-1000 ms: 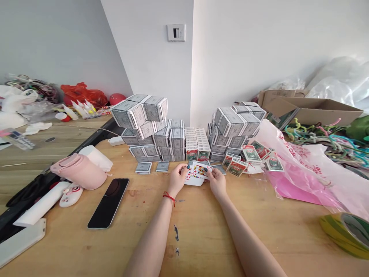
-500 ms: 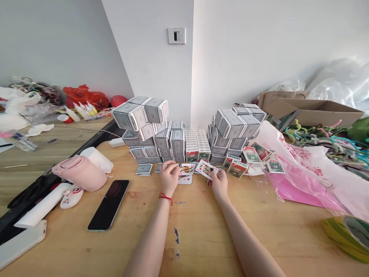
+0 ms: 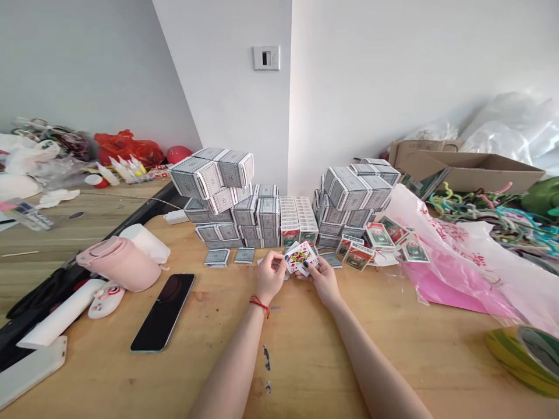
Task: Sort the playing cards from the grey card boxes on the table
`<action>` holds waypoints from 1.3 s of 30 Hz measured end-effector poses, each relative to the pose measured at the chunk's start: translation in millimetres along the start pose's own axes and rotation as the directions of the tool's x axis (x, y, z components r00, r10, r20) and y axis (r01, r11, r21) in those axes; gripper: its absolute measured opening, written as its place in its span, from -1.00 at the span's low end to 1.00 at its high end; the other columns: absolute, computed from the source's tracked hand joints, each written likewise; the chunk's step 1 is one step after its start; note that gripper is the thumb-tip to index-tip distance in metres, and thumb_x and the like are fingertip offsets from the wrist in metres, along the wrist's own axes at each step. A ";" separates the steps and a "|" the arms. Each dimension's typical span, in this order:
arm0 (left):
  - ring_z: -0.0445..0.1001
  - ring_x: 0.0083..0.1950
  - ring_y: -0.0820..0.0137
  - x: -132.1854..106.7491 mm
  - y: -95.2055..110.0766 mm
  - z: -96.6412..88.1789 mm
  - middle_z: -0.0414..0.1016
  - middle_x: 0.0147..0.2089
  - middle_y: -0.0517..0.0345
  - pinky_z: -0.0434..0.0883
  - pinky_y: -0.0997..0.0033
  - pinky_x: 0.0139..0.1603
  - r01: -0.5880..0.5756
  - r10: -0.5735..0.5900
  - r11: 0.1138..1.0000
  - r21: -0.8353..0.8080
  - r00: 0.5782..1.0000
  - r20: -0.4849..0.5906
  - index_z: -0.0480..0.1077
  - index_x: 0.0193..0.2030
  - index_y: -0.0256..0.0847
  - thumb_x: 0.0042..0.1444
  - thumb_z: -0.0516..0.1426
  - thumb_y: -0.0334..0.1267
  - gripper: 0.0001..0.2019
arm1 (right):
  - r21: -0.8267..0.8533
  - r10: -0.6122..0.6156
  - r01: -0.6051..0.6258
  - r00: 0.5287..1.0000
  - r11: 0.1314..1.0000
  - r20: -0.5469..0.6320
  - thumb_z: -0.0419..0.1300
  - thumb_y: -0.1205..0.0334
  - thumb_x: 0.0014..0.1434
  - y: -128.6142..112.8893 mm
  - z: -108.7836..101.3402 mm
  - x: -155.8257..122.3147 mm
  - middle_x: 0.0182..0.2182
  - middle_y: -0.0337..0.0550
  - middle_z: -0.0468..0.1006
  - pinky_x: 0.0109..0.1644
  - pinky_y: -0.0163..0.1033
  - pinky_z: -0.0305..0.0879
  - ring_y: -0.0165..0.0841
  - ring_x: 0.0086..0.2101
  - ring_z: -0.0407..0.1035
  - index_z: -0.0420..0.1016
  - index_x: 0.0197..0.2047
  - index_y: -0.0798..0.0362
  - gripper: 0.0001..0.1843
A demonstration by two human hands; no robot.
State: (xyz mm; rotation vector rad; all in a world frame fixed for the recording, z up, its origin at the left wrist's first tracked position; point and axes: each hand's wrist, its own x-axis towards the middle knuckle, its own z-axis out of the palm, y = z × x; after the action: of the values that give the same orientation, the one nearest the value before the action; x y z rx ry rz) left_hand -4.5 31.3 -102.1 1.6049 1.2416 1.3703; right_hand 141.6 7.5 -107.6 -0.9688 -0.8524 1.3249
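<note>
My left hand and my right hand meet just above the wooden table and both pinch a small fan of face-up playing cards. A red string is tied round my left wrist. Right behind the hands stand piles of grey-backed card decks on the left and more piles on the right, with a row of boxed decks between them. Loose red and green card boxes lie to the right of my hands.
A black phone, a pink pouch and white rolls lie at left. A pink plastic bag, a cardboard box, coloured cords and a yellow-green tape roll fill the right.
Half a second ago my hands were apart, each with cards, the left over a small pile on the table. Now they have come together on one fan of cards.
</note>
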 end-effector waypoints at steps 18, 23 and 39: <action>0.25 -0.67 0.55 -0.3 7.5 -2.3 0.25 -0.65 0.30 0.18 0.57 -0.66 0.169 -0.137 0.977 -0.129 0.964 0.226 0.33 -0.41 -0.25 0.01 0.05 -0.12 -0.78 | -0.058 -0.013 0.009 0.997 0.998 -0.075 0.27 -0.05 -0.15 -1.8 -5.7 -0.3 -0.40 -0.12 0.56 -0.34 -0.17 0.36 -0.23 -0.40 0.43 0.47 -0.35 0.09 -0.61; 0.29 -0.73 0.52 -1.5 6.7 2.0 0.26 -0.65 0.31 0.12 0.57 -0.77 0.286 -0.199 0.931 -0.226 0.918 0.343 0.26 -0.44 -0.25 -0.02 0.07 -0.17 -0.83 | -0.163 -0.044 0.026 0.993 0.986 -0.106 0.18 -0.16 -0.10 0.6 -9.7 1.9 -0.50 -0.12 0.54 -0.43 -0.23 0.31 -0.26 -0.46 0.40 0.43 -0.40 0.10 -0.55; 0.20 -0.73 0.58 5.1 1.7 2.2 0.25 -0.70 0.34 0.13 0.60 -0.72 0.320 -0.235 0.929 -0.187 0.898 0.371 0.26 -0.43 -0.24 -0.02 0.07 -0.25 -0.90 | -0.383 -0.072 0.040 0.995 0.923 -0.070 0.18 -0.19 -0.15 4.2 -15.7 5.9 -0.49 -0.13 0.54 -0.43 -0.23 0.29 -0.26 -0.47 0.39 0.46 -0.31 0.09 -0.49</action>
State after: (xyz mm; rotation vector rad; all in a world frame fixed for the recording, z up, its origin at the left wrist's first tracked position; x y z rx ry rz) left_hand -2.0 35.8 -99.3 1.3593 1.0025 0.9684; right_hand 155.0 12.1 -117.6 -1.2835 -1.0906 1.0804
